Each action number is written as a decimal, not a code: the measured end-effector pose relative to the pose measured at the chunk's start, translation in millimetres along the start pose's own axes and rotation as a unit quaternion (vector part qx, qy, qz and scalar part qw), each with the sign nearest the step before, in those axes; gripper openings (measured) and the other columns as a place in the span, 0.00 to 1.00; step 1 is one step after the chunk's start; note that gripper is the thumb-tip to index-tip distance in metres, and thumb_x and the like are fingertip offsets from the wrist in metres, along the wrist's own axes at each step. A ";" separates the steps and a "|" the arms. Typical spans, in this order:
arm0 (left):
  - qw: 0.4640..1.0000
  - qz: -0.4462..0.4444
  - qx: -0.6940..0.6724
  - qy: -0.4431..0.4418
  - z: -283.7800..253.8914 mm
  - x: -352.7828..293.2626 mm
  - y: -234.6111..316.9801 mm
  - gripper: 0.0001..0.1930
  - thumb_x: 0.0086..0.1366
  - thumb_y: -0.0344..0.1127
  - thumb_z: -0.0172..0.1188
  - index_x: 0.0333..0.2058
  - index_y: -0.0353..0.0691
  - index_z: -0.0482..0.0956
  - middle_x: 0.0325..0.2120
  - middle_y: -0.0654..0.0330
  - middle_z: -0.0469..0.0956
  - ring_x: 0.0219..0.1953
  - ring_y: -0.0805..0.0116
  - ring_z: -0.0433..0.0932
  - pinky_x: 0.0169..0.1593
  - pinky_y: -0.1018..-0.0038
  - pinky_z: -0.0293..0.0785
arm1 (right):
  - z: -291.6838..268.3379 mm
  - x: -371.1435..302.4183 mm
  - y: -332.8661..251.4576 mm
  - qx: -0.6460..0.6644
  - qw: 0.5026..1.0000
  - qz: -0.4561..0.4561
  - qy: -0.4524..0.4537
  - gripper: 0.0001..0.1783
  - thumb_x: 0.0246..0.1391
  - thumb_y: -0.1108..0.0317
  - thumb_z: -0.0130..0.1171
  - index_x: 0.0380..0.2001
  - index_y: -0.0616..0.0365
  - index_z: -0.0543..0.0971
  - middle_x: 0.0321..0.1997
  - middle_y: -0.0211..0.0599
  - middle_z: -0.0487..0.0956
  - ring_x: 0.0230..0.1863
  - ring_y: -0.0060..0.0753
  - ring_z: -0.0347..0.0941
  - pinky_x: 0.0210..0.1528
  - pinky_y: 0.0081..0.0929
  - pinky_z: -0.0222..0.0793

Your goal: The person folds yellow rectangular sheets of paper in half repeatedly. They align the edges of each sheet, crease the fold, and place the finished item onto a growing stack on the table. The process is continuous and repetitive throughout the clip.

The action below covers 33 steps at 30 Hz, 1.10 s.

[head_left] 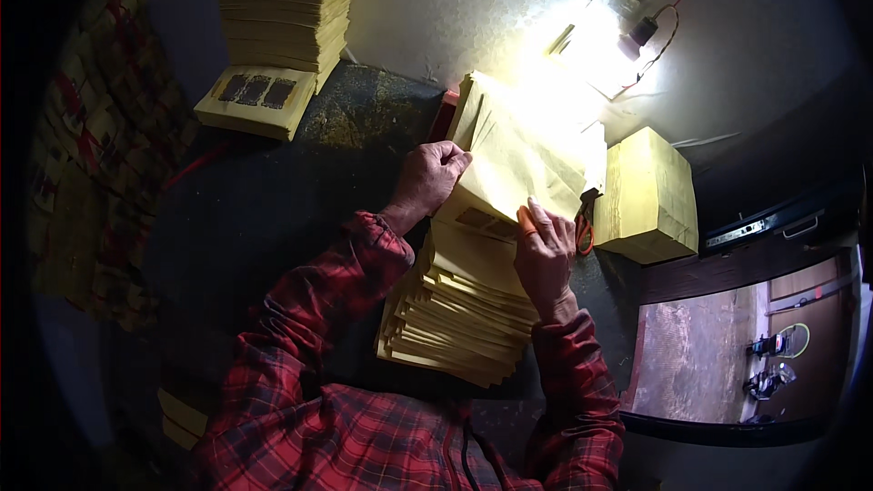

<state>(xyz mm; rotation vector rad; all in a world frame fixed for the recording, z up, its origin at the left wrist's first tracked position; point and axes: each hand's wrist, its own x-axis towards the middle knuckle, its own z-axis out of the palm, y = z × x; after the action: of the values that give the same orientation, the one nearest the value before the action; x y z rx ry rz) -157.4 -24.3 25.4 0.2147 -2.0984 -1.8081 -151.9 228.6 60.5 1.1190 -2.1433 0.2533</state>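
Note:
My left hand (431, 184) is closed in a pinch at the left edge of a yellow paper sheet (509, 150), possibly a bag; the kind is unclear. Lower right on that paper rests my right hand (547, 255), fingers stretched out, with an orange cover on one finger. Beneath and nearer to me lies a fanned stack of yellow folded papers (459, 314). A dark printed patch shows on the paper between my hands. Just right of the paper are scissors (585, 229) with orange handles. Glare washes out the paper's far right part.
A lit bulb (629, 44) hangs at the back right. Right of the scissors stands a yellow paper block (644, 193). A tall paper stack (284, 25) stands at the far left of the dark table (273, 218). Bundles with red ties (82, 155) line the left side.

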 end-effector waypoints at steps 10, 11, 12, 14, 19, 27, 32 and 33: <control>0.998 0.002 0.059 0.001 2.3 -8.8 19.7 0.16 0.71 0.45 0.68 0.33 0.36 0.86 0.25 0.50 0.85 0.28 0.59 0.86 0.36 0.62 0.79 | -14.0 -12.6 -12.1 -0.004 1.000 -0.017 0.002 0.15 0.55 0.77 0.70 0.47 0.63 0.87 0.56 0.44 0.86 0.48 0.40 0.84 0.52 0.43 0.76; 0.997 0.008 0.073 -0.002 1.5 -7.9 20.9 0.17 0.71 0.46 0.68 0.33 0.36 0.87 0.25 0.50 0.85 0.28 0.60 0.86 0.36 0.62 0.79 | -14.4 -10.5 -12.7 -0.002 1.000 -0.019 0.007 0.15 0.55 0.77 0.70 0.47 0.63 0.87 0.56 0.44 0.86 0.48 0.40 0.84 0.52 0.43 0.76; 0.996 0.015 0.088 -0.007 1.6 -6.9 20.2 0.17 0.71 0.47 0.68 0.32 0.36 0.87 0.24 0.50 0.85 0.28 0.61 0.85 0.37 0.62 0.79 | -15.2 -9.1 -14.2 -0.001 1.000 -0.020 0.010 0.14 0.55 0.76 0.70 0.47 0.63 0.87 0.56 0.43 0.86 0.48 0.40 0.84 0.51 0.43 0.76; 0.999 -0.026 0.042 -0.020 0.2 -2.6 19.1 0.18 0.71 0.47 0.68 0.32 0.36 0.87 0.24 0.52 0.85 0.28 0.62 0.85 0.37 0.62 0.79 | -17.3 -6.8 -17.6 0.001 1.000 -0.025 0.017 0.14 0.56 0.76 0.71 0.47 0.63 0.87 0.55 0.43 0.86 0.47 0.39 0.84 0.51 0.42 0.76; 0.995 -0.062 0.027 -0.069 -0.3 0.0 28.2 0.19 0.70 0.49 0.68 0.30 0.36 0.87 0.24 0.54 0.85 0.28 0.67 0.83 0.38 0.63 0.78 | -23.0 -14.2 -21.6 0.003 0.999 -0.032 0.019 0.14 0.56 0.76 0.72 0.47 0.60 0.88 0.54 0.42 0.86 0.47 0.40 0.84 0.51 0.42 0.76; 0.995 -0.082 -0.003 -0.062 11.1 16.1 20.2 0.21 0.69 0.49 0.67 0.27 0.36 0.85 0.23 0.53 0.84 0.26 0.67 0.81 0.38 0.63 0.77 | -27.7 -17.3 -30.5 0.030 0.998 -0.045 0.028 0.15 0.54 0.76 0.74 0.46 0.60 0.88 0.54 0.41 0.86 0.46 0.40 0.84 0.50 0.43 0.77; 0.993 -0.071 0.029 -0.089 18.1 25.5 33.0 0.20 0.68 0.48 0.67 0.26 0.37 0.84 0.23 0.52 0.84 0.27 0.62 0.81 0.37 0.60 0.77 | -32.1 -21.1 -32.7 0.034 0.999 -0.039 0.017 0.15 0.54 0.77 0.73 0.46 0.60 0.88 0.54 0.42 0.86 0.47 0.41 0.84 0.51 0.43 0.77; 0.993 -0.076 0.029 -0.089 19.0 27.7 33.7 0.20 0.66 0.50 0.67 0.26 0.38 0.84 0.24 0.49 0.84 0.28 0.57 0.84 0.40 0.58 0.79 | -33.3 -20.6 -33.5 0.039 0.998 -0.040 0.013 0.15 0.54 0.77 0.72 0.46 0.60 0.88 0.54 0.42 0.86 0.47 0.41 0.84 0.51 0.43 0.77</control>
<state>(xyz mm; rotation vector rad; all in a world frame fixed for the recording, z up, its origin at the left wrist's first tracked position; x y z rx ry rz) -186.0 -10.6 60.9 0.2425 -2.3167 -1.9182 -101.4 236.9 66.9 1.2370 -2.0772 0.3158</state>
